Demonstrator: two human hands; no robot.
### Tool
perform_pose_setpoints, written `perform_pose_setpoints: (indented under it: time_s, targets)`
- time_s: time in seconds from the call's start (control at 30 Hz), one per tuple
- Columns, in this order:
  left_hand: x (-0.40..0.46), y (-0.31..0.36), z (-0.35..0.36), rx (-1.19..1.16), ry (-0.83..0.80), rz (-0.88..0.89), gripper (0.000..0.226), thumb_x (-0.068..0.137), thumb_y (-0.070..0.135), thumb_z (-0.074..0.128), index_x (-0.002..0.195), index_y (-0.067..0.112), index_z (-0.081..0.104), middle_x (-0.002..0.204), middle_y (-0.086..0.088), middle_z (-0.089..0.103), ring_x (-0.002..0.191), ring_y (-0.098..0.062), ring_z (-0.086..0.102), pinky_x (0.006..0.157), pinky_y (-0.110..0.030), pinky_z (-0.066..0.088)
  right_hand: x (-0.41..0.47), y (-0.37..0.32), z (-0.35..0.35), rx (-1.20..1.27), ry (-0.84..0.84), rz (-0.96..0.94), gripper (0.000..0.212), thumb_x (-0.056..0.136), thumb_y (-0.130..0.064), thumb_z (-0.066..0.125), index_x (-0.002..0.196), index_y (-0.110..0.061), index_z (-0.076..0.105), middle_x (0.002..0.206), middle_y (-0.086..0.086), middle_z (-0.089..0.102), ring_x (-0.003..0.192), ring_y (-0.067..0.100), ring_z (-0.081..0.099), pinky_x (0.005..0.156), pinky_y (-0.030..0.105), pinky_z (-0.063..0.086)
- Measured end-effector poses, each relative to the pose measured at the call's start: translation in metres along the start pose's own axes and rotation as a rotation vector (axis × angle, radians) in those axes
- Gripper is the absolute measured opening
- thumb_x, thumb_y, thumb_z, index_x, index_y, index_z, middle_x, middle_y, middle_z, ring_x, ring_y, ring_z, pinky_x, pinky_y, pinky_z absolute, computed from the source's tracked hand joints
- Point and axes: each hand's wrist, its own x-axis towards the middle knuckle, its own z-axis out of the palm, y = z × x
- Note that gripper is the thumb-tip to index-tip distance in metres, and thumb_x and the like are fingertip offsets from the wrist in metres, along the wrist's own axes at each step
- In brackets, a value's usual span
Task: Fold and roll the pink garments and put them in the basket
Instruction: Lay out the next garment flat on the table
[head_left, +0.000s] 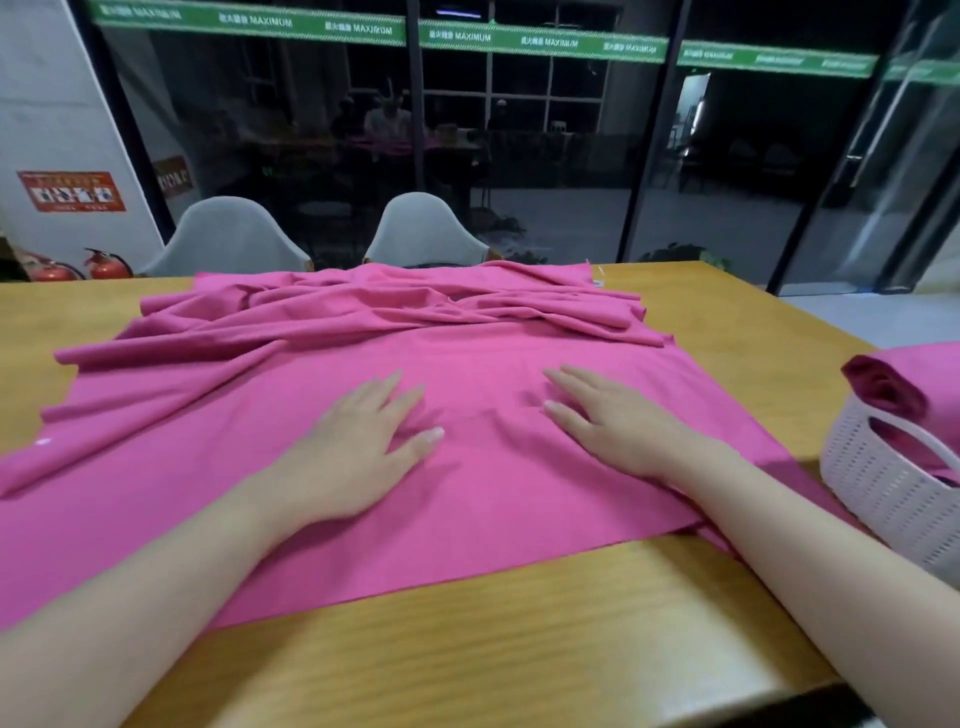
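Pink garment (322, 395) spread over wooden table (467, 649), near half smoothed, far half bunched in ridges. Left hand (358, 447) and right hand (618, 426) pressed flat on the cloth, fingers straight, well apart, gripping nothing. Perforated pale basket (883, 478) at right edge, rolled pink garments (893, 384) already inside. Likely risk: uneven fold from far wrinkles; right corner just beside the basket and prone to snagging. Bare tabletop along near edge and both sides; two grey chairs (421, 228) beyond.
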Motion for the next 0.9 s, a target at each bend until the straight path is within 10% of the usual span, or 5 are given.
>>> perform_pose_setpoints:
  time_s: [0.23, 0.57, 0.7, 0.9]
  targets:
    - [-0.074, -0.010, -0.006, 0.114, -0.171, 0.030, 0.095, 0.075, 0.091, 0.002, 0.159, 0.047, 0.002, 0.169, 0.013, -0.005, 0.155, -0.004, -0.005, 0.126, -0.029, -0.004, -0.087, 0.054, -0.008, -0.035, -0.123, 0.160, 0.121, 0.060, -0.104, -0.004, 0.160, -0.040, 0.017, 0.170, -0.010, 0.011, 0.157, 0.011, 0.006, 0.127, 0.036, 0.002]
    - [-0.139, 0.003, -0.007, -0.025, -0.069, -0.020, 0.090, 0.082, 0.091, 0.018, 0.158, 0.043, 0.022, 0.167, 0.015, 0.013, 0.154, -0.005, 0.010, 0.126, -0.029, 0.005, -0.142, 0.028, -0.011, -0.078, 0.161, 0.091, 0.056, 0.103, -0.050, 0.046, 0.151, -0.021, 0.049, 0.160, 0.006, 0.041, 0.146, 0.025, 0.039, 0.120, 0.040, 0.029]
    - [-0.174, 0.021, -0.007, -0.154, 0.031, -0.103, 0.088, 0.088, 0.084, 0.028, 0.157, 0.028, 0.036, 0.167, 0.005, 0.023, 0.153, -0.011, 0.020, 0.123, -0.026, 0.009, -0.176, -0.021, -0.001, 0.031, 0.126, -0.033, 0.066, 0.099, -0.065, 0.039, 0.153, -0.028, 0.044, 0.162, -0.003, 0.037, 0.148, 0.017, 0.035, 0.122, 0.037, 0.027]
    - [-0.222, 0.044, -0.002, 0.100, -0.057, -0.094, 0.109, 0.072, 0.100, 0.004, 0.162, 0.040, 0.007, 0.170, 0.011, 0.001, 0.157, -0.010, 0.003, 0.128, -0.035, 0.004, -0.212, -0.076, 0.025, -0.090, 0.062, -0.168, 0.081, 0.091, -0.083, 0.023, 0.159, -0.039, 0.028, 0.167, -0.012, 0.020, 0.155, 0.008, 0.015, 0.125, 0.029, 0.009]
